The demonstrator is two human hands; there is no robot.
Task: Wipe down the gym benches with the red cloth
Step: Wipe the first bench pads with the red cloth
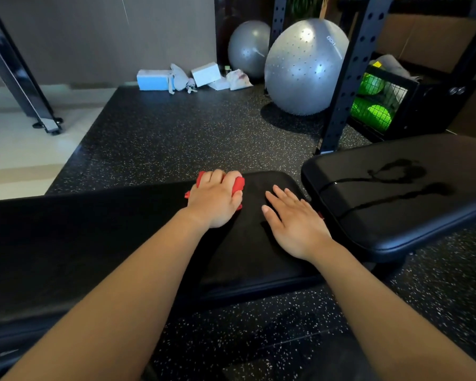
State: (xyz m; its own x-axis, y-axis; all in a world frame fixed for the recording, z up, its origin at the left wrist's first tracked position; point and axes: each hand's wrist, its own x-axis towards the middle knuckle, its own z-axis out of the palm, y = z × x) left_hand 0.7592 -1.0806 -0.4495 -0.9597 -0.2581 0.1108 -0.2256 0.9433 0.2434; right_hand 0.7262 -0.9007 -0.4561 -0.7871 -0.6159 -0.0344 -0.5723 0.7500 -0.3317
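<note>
Grips the red cloth (238,184) bunched in the left hand (214,200), pressed to the bench's (66,243) far edge, likely for scrubbing pressure. Rests the right hand (294,220) flat and unclenched on that bench, probably bracing. Leaves wet streaks on the second bench (396,204) alongside.

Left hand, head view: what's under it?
A bunched red cloth, gripped by the left hand, on the black padded bench. Most of the cloth and the pad beneath it are covered.
</note>
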